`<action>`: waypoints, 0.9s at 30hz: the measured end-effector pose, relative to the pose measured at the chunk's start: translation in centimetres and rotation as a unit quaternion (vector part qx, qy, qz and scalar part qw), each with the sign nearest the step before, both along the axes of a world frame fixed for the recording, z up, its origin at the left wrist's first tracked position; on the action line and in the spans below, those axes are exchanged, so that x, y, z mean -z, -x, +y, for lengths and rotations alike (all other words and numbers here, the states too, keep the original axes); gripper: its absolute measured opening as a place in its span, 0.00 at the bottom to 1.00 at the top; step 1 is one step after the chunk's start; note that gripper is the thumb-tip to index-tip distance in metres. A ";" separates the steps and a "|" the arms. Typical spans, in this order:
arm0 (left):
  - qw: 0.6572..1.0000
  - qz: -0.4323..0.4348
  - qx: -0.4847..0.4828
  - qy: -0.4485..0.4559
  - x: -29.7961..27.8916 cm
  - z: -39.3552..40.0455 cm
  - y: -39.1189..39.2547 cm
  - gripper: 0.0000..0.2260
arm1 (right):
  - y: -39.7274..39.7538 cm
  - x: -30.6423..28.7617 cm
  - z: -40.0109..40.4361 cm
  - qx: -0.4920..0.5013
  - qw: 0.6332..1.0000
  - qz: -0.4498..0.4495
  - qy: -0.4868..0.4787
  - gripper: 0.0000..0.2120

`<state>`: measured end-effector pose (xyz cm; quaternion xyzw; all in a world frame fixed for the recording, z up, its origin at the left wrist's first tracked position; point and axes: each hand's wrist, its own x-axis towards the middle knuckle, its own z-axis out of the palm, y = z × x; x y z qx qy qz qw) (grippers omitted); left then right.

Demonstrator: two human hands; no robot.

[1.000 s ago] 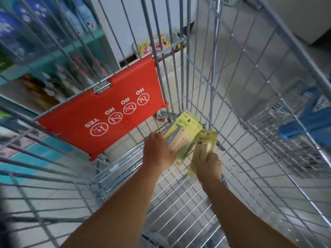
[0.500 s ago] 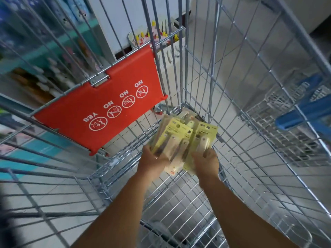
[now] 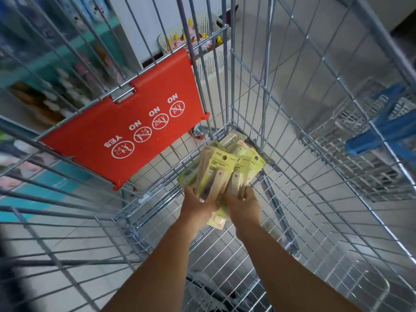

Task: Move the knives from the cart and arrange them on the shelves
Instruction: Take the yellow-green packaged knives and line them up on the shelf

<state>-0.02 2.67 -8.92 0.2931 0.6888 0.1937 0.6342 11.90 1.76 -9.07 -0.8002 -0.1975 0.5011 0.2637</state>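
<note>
Change: more knife packs (image 3: 216, 174) gathered into both hands since a second ago.
Left hand (image 3: 198, 204): clamped under the fanned packs.
Right hand (image 3: 244, 204): gripping their near ends.
Packs: low at the cart's (image 3: 315, 154) far corner, long axes pointing away.

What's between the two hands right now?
In the head view, knife packs fill the gap: left hand and right hand grip the fanned bundle from either side, inside the cart.
</note>
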 end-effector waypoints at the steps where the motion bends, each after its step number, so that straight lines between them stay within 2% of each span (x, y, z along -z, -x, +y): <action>1: 1.000 -0.004 -0.002 -0.003 0.1 -0.1 0.0 0.35 | 0.2 -0.1 0.0 0.003 1.000 -0.002 -0.003 0.10; 4: 1.000 -0.013 -0.006 0.013 0.2 -0.3 0.0 0.39 | 0.8 -0.1 -0.3 0.014 1.000 -0.013 -0.012 0.15; 7: 0.999 0.001 -0.005 0.045 -0.6 -1.0 -0.2 0.40 | 0.7 -0.7 -1.0 0.004 0.999 -0.022 -0.022 0.14; 8: 0.999 0.000 -0.003 0.050 -1.2 -1.3 -0.3 0.39 | 0.5 -1.0 -1.3 -0.002 0.999 -0.023 -0.026 0.13; 11: 0.999 -0.007 -0.020 0.041 -3.5 -2.5 -1.1 0.25 | -0.1 -2.6 -2.2 -0.020 0.999 0.004 -0.041 0.12; 17: 0.998 0.000 -0.041 -0.040 -9.6 -4.5 -2.3 0.20 | -1.9 -8.8 -3.6 -0.067 0.990 0.011 -0.122 0.14; 19: 0.996 -0.002 -0.063 -0.065 -12.3 -5.2 -2.8 0.19 | -2.6 -11.7 -3.8 -0.103 0.981 -0.001 -0.163 0.19; 22: 0.988 0.012 -0.113 -0.108 -16.7 -7.1 -3.6 0.12 | -3.3 -16.5 -4.5 -0.145 0.963 -0.011 -0.226 0.26; 27: 0.959 0.038 -0.190 -0.206 -25.6 -11.8 -3.7 0.11 | -3.0 -25.8 -6.8 -0.240 0.915 -0.003 -0.324 0.25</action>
